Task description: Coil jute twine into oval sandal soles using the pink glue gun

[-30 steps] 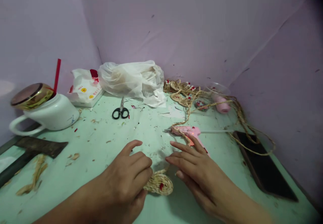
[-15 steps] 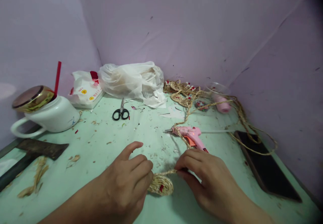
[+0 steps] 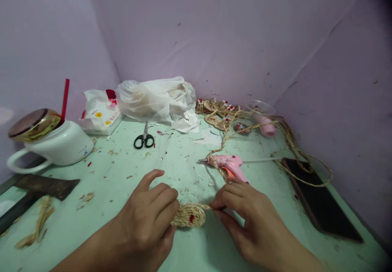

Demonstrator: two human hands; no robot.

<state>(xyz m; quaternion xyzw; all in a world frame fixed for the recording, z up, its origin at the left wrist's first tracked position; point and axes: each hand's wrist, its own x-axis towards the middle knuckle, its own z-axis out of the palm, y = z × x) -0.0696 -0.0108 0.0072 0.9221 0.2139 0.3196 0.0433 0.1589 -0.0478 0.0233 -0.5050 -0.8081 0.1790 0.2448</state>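
Low in the middle of the head view is a flat oval coil of braided straw cord [image 3: 194, 217] with a small red spot on it. My left hand [image 3: 150, 217] grips its left end, index finger raised off it; that end is hidden by the fingers. My right hand [image 3: 245, 215] pinches the loose braided cord [image 3: 207, 207] leaving the coil's top right. Beyond my right hand lies a pink glue gun [image 3: 229, 163], with the braid running across it towards the back.
At left stand a white mug [image 3: 61, 145] with a gold lid and an axe-like tool [image 3: 45, 186]. Black-handled scissors [image 3: 144, 139], a white plastic bag [image 3: 156, 100] and a paper packet [image 3: 102, 114] lie behind. To the right are a phone [image 3: 324, 202] and straw pieces with pins [image 3: 217, 117].
The straw coil has tilted up, so more of its face shows, and both hands keep their hold. The whole view has shifted slightly.
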